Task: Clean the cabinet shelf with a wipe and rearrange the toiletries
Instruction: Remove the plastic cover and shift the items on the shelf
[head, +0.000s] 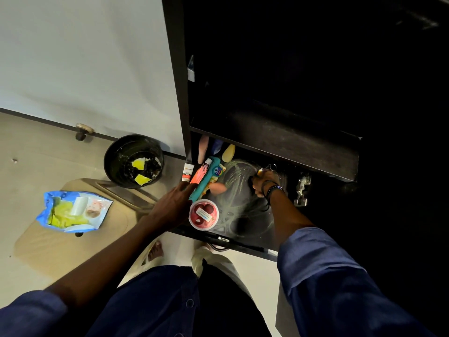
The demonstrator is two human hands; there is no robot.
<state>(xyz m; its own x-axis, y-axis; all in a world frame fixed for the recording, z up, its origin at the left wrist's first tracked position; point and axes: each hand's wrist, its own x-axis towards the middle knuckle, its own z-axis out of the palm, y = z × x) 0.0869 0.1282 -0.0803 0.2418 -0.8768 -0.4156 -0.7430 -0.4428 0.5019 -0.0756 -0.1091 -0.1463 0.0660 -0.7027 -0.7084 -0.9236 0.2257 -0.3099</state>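
Left hand (173, 207) beside possibly Himalaya tube (188, 171)

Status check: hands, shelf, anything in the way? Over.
Left hand open, at the teal comb. Right hand down on the shelf, grip unclear. Shelf streaked. Orange tube and red tub crowd its left side.

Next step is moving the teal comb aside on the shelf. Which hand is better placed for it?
Left. The left hand reaches with straight fingers to the near end of the teal comb, while the right hand is across the shelf among the wipe streaks, away from the toiletries.
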